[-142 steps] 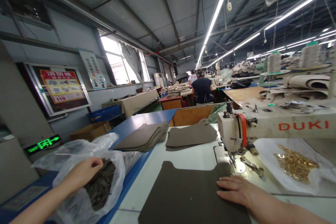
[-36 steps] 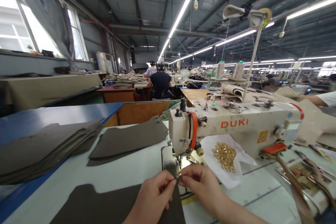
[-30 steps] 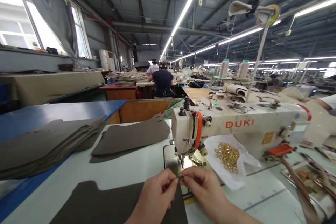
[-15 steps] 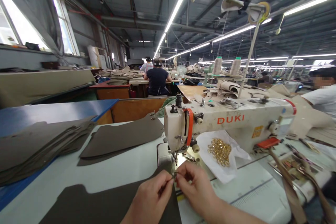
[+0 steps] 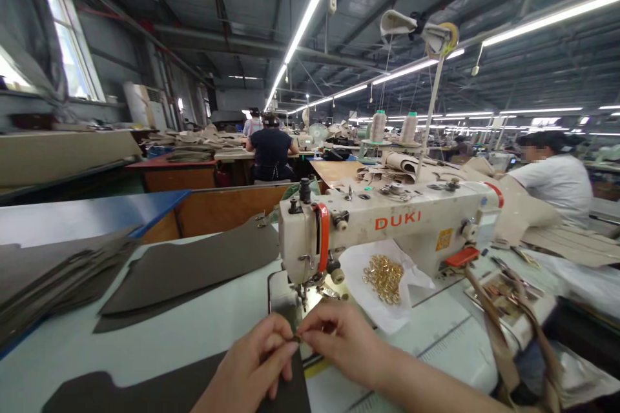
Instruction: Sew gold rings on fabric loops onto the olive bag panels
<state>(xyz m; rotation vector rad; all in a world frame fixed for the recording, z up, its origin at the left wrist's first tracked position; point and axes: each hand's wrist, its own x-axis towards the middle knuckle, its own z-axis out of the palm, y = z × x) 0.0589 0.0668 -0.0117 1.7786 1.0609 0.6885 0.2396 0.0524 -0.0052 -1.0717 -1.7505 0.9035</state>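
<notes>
My left hand (image 5: 256, 361) and my right hand (image 5: 343, 339) meet below the needle of a white sewing machine (image 5: 397, 216). Both are closed in a pinch, fingertips nearly touching. Between them is a tiny dark, gold-tinted piece (image 5: 297, 338), too small to name. Under my left hand lies a dark grey-brown cut panel (image 5: 145, 384), flat on the pale table. Beyond my right hand, a heap of gold-coloured metal rings (image 5: 384, 279) rests on a white sheet (image 5: 356, 271).
Stacked dark panels (image 5: 194, 271) lie left of the machine, with another pile (image 5: 62, 271) farther left. At right, brown straps (image 5: 489, 342) hang over a tray of small parts (image 5: 513, 290). A co-worker in a white top (image 5: 557, 187) sits at right; another in dark clothes (image 5: 271, 151) sits ahead.
My view has turned right, so the scene sits farther left. My hands stay pinched together below the needle; a gold glint now shows at the fingertips.
</notes>
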